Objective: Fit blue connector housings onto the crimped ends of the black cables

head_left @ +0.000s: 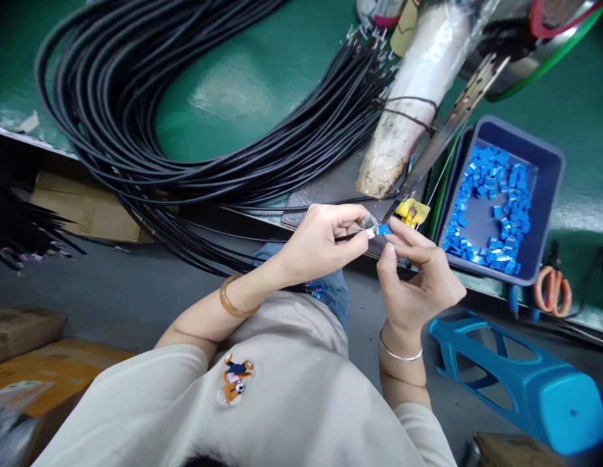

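Note:
My left hand [333,237] is closed on the end of a black cable, where a white piece [370,233] and fine wires show at the fingertips. Between thumb and fingers, my right hand [415,266] pinches a small blue connector [382,229], which meets the wire ends. Just behind the fingers is a yellow block [412,212] beside a soldering iron [430,155] with a perforated metal barrel. A large bundle of black cables [224,170] curves over the bench, its stripped ends at the upper middle.
A grey-blue bin [544,214] of small blue connectors stands right. Orange-handled pliers [552,290] lie by the bench edge. A white wrapped tube [408,104] slants over the green bench [233,97]. Below are a blue stool [525,383] and cardboard boxes [92,204].

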Available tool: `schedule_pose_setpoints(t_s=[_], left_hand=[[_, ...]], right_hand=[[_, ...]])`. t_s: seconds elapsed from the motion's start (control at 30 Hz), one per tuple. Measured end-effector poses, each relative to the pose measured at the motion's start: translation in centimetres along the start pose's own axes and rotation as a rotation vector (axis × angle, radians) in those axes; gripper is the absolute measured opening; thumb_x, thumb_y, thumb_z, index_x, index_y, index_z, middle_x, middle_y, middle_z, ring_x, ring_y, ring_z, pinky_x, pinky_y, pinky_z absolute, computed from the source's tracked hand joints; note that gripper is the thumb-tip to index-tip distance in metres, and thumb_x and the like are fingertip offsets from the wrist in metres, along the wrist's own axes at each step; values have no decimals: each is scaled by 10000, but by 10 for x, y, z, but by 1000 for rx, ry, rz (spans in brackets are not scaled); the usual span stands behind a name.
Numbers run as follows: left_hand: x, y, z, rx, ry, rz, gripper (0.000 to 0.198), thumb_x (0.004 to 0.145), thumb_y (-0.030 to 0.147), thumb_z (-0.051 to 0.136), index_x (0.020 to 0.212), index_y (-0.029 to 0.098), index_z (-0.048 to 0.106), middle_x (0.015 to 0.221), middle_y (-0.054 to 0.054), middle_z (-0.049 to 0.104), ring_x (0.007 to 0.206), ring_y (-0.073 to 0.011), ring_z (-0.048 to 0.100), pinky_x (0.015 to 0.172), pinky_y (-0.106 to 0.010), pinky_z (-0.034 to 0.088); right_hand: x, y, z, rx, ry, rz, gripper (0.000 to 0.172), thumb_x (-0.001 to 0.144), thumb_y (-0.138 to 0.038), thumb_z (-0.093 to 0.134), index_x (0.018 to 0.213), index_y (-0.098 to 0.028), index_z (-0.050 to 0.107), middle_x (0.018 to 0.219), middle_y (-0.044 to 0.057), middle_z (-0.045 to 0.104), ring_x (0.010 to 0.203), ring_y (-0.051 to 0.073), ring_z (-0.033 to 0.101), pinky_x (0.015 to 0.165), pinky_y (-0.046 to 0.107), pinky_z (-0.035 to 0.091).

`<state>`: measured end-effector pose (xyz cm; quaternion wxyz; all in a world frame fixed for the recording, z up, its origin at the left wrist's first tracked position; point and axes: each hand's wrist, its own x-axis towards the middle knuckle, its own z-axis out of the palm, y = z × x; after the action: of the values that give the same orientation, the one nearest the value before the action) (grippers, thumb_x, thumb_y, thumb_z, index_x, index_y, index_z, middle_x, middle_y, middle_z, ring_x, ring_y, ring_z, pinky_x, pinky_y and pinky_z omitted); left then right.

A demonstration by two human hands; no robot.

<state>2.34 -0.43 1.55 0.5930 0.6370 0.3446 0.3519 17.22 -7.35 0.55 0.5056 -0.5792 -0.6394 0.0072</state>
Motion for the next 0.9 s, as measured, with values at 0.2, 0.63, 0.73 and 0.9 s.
schedule_pose_setpoints(t_s=[0.2,0.63,0.73,0.9], left_hand=[[-4,4,-7,53,-82,-13,114,741,122,598,638,137,553,562,50,345,523,-52,275,459,-210,227],[-14,1,-9,132,-49,126,116,850,181,626,771,113,677,637,20,561,589,-75,452,569,-203,368],[-16,-1,-8,153,-14,194,110,866,172,632,799,114,696,697,-9,636,632,-91,520,626,-211,412],[-18,-3,-6,263,7,357,149,904,128,586,851,113,724,713,-21,654,613,-93,506,606,-218,388]], right_hand=[[-3,-2,-13,76,99,195,47,900,-216,676,946,-213,674,840,-10,768,616,126,725,493,211,533],[-11,-5,-16,-131,-100,62,52,845,-216,740,883,-250,730,569,-89,565,447,40,455,463,188,366],[-11,-6,-17,-37,1,238,43,873,-265,706,874,-224,722,578,-78,561,439,49,454,430,196,341],[-7,-12,-15,-8,-165,304,131,890,-305,683,817,-196,694,565,-79,511,443,38,392,435,208,287]])
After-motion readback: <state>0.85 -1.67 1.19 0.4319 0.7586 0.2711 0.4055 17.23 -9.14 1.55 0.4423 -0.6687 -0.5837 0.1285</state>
